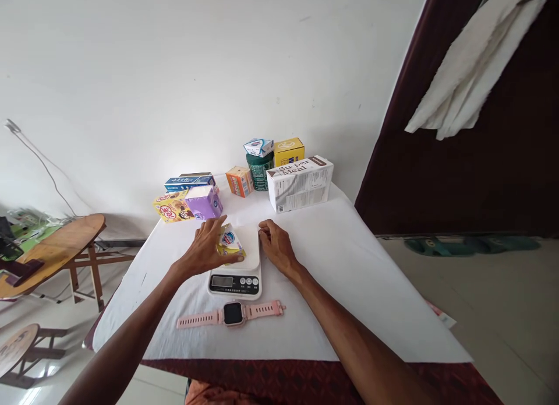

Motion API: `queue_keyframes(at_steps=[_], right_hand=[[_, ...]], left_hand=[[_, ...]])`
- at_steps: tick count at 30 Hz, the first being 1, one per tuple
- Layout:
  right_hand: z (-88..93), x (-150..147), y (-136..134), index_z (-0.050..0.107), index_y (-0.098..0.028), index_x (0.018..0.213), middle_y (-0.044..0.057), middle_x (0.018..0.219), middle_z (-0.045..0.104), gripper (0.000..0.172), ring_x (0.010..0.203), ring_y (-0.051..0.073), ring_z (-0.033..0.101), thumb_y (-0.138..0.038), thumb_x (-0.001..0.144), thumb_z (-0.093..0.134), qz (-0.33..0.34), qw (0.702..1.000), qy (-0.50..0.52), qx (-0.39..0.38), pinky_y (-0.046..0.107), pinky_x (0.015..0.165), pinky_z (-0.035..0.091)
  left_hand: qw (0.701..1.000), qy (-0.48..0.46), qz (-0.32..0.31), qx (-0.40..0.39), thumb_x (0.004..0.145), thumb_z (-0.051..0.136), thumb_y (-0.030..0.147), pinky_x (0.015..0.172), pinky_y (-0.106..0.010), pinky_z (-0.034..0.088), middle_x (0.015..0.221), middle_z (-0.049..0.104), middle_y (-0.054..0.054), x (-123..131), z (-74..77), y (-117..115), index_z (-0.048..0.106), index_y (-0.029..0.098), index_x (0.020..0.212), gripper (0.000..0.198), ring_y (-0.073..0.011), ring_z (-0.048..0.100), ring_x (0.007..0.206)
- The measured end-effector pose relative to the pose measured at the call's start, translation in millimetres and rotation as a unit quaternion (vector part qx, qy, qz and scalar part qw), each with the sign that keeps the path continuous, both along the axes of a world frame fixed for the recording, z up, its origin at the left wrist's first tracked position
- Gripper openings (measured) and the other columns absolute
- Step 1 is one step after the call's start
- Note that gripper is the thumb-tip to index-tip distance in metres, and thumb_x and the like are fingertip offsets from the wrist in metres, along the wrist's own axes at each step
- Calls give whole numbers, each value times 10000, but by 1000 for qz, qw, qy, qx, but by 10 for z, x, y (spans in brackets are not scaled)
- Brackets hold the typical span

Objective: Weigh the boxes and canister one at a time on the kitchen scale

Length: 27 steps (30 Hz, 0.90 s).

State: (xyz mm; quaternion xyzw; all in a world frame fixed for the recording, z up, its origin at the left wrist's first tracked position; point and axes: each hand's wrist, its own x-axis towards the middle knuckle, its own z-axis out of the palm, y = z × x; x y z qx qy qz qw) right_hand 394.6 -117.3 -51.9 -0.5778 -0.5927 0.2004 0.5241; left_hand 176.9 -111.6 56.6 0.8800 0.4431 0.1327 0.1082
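A yellow and white soap box rests on the pale plate of a white kitchen scale. My left hand spans the box, thumb at its near edge and fingers at its far left side, so part of the box is hidden. Just right of the plate is my right hand, its fingers curled in and the fingertips close to the scale's edge; I see nothing in them. The scale's display looks blank. In front of the scale lies a pink-strapped smartwatch, its strap spread out flat.
At the back left stand a purple packet, a yellow snack box and a blue box. Behind the scale are an orange box, a green tub topped by a small box, a yellow box and a white box.
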Motion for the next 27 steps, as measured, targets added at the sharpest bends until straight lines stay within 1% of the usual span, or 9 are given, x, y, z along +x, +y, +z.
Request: queue_keyframes(at_steps=[5,8,12,14,17,20,23,25,27], right_hand=[[0,-6,-2,609,-213,1007,49,905,717,203,848,206,678,-191,884,449,0,1000,0,4,329,817,506],[5,-11,-1,608,-215,1001,48,893,716,197,834,206,677,-186,876,459,-1,1000,-2,8,327,809,507],[4,-13,2,607,-214,1010,50,893,718,207,839,209,682,-178,876,454,-3,1000,-3,10,333,816,509],[0,-12,1,606,-215,1022,50,904,721,211,851,208,685,-183,885,449,-3,1000,-2,9,332,820,512],[-6,-10,-2,604,-213,1032,54,929,723,212,864,207,686,-194,897,442,-2,1000,0,9,335,832,516],[-16,-10,-1,600,-213,1031,59,948,723,213,870,207,685,-188,895,439,-3,1000,1,10,333,831,514],[-26,-9,2,594,-210,1028,64,951,720,215,868,209,678,-178,885,436,-3,1000,0,13,334,830,507],[-30,-9,3,591,-207,1023,69,950,715,218,876,212,674,-173,880,431,-3,1000,0,17,339,837,503],[-32,-7,3,589,-206,1013,72,944,710,219,883,215,670,-166,872,426,-4,1000,0,22,343,844,500]], left_hand=[[1000,-12,14,6,786,753,658,1155,-645,333,1508,423,-158,-75,164,-69,261,301,1574,996,-402,378,1432],[1000,-8,14,9,782,760,654,1141,-627,364,1495,439,-154,-110,201,-104,278,299,1572,991,-405,392,1421],[1000,18,11,-16,759,782,633,1134,-636,375,1431,508,-150,-126,149,-99,348,275,1543,965,-412,457,1378],[999,24,8,-31,772,779,598,1140,-624,384,1405,536,-152,-119,102,-75,383,249,1522,917,-399,491,1359],[1000,7,3,-28,763,796,529,1090,-571,465,1345,569,-149,-89,48,-19,452,219,1466,842,-364,567,1269],[999,-43,-6,-22,728,828,497,994,-516,549,1285,599,-132,-25,57,46,506,217,1408,802,-325,622,1163],[993,-115,-22,-25,743,821,495,926,-454,592,1285,617,-116,85,185,126,532,227,1373,743,-293,638,1146],[988,-153,-25,0,746,821,493,936,-444,591,1303,618,-109,188,342,212,542,232,1363,725,-284,635,1160],[982,-182,-13,41,741,824,498,955,-450,584,1316,611,-110,318,528,347,549,231,1358,726,-283,626,1170]])
